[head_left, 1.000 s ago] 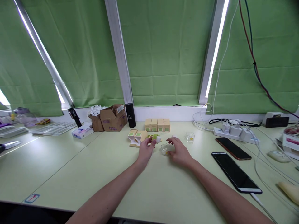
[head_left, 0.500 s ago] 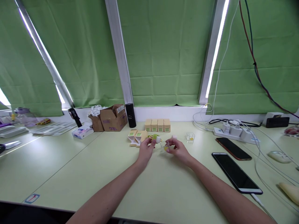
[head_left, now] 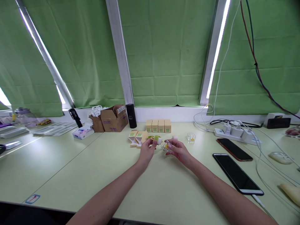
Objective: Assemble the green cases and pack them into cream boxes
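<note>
Between the fingers of my left hand [head_left: 147, 150] is a small green and white item [head_left: 157, 139] with a yellowish loop; its exact kind I cannot make out. My right hand [head_left: 178, 150] grips a small clear plastic cup [head_left: 166, 146] with a yellow spot on it, tilted close beside the green and white item. A small white piece [head_left: 174, 137] lies just behind my right fingers. Farther right stands a second clear plastic cup [head_left: 191, 137]. Opened tan cartons [head_left: 138, 137] lie left of my left hand, and several closed tan boxes [head_left: 158, 126] stand in a row behind.
Two phones [head_left: 236, 173] lie on the right, near a white power strip [head_left: 236, 134] and loose cables. At the back left are a cardboard box [head_left: 114, 118], a black cylinder [head_left: 131, 116] and a tissue pack [head_left: 83, 132]. A mouse [head_left: 280, 157] sits far right.
My right hand has turned the clear cup, so it now tilts with its yellow spot facing more towards me. The left hand has shifted very slightly to the right with the green and white item.
</note>
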The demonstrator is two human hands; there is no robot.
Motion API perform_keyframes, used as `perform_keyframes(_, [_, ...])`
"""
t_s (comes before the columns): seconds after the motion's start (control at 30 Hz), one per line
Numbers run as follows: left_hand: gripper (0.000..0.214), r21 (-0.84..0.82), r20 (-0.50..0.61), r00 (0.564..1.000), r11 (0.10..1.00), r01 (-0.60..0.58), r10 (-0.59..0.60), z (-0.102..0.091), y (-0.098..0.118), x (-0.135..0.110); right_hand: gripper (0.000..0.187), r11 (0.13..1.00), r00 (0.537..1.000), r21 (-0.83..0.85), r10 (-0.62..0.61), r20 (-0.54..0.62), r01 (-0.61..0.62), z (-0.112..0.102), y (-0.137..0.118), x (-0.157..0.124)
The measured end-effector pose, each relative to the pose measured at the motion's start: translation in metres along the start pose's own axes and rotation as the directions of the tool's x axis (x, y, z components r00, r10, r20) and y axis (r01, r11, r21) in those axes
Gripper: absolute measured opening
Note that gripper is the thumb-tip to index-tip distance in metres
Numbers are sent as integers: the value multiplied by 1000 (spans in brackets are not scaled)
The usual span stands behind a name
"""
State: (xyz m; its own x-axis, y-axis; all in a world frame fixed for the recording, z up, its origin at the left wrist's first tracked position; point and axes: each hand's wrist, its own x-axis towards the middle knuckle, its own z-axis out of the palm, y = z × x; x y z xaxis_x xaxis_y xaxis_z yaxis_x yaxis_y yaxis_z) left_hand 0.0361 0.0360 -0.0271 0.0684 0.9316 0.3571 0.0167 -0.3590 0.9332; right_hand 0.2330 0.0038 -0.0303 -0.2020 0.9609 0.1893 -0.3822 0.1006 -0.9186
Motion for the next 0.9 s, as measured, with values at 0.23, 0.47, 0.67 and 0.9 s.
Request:
perform_keyframes(0.23, [65,18,34,999,1000,-13,12,2,3,-3,50,999,999,-36,-26,-28,25,5,0,-1])
perform_keyframes(0.47, [60,12,88,996,1000,-5,4,4,11,-9,49,995,998,-84,-57,-30,55,5,2,-1])
perform_keyframes(0.67, [57,19,105,994,1000,-10,8,4,13,-12,49,992,996,-105,-75,-39,70,6,1,-1])
perform_keyframes(0.9, [60,29,127,992,999,-15,12,5,13,-13,49,993,996,-97,-75,-50,70,7,1,-2])
